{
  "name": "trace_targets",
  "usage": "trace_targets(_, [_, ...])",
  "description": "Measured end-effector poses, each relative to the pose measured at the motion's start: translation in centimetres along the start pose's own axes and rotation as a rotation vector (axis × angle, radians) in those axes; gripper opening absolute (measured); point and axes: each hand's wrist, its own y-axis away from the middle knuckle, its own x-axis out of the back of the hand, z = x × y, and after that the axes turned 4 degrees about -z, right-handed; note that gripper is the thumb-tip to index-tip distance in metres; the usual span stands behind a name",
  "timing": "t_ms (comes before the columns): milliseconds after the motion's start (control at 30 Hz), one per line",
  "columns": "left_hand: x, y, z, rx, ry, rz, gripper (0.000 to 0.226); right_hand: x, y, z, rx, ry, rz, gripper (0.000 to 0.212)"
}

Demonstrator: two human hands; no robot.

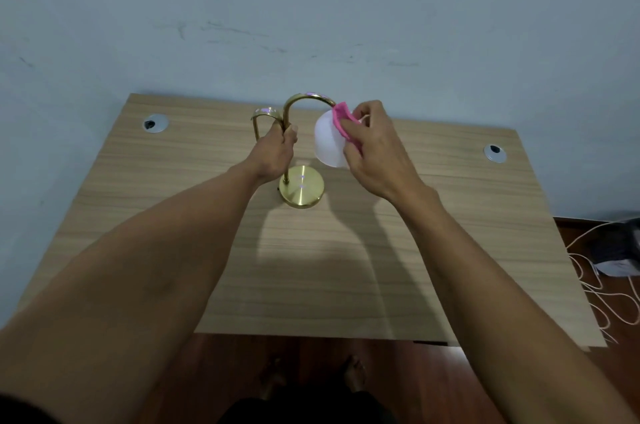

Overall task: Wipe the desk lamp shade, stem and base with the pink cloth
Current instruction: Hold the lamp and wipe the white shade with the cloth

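1. Your left hand (275, 155) is closed around the stem (286, 146) of the lamp, with the fingers and the thumb curled around the thin gold tube a little above the base (303, 189).
2. Your right hand (372, 150) holds the pink cloth (343, 122) and presses it on the white shade (327, 143). The fingers are bent over the cloth, and the cloth lies on the upper right side of the shade.
3. The lamp stands on the tabletop (433, 250) near the middle, a little closer to the far edge than to the near edge.
4. The round gold base sits flat on the wood. The stem goes up from it, bends over in an arch, and the shade hangs from the end of the arch, to the right of the stem.
5. A second, smaller gold arch (261, 115) shows just to the left of your left hand.
6. Two round cable holes are in the tabletop: one (155, 122) near the far left corner and one (495, 153) near the right edge.
7. Thin pale cables (588, 285) lie on the floor beside the right edge of the tabletop.
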Motion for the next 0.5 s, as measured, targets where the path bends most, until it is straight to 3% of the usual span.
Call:
trace_targets(100, [0.1, 0.0, -0.1, -0.012, 0.011, -0.004, 0.042, 0.1, -1.4, -0.6, 0.127, 0.324, 0.003, 0.041])
trace_targets(233, [0.2, 0.1, 0.0, -0.01, 0.016, -0.022, 0.042, 0.2, -2.0, -1.0, 0.163, 0.557, -0.031, 0.035])
trace_targets(500, [0.4, 0.2, 0.2, -0.003, 0.033, -0.059, 0.044, 1.7, -1.5, 0.7, 0.154, 0.482, -0.11, 0.046])
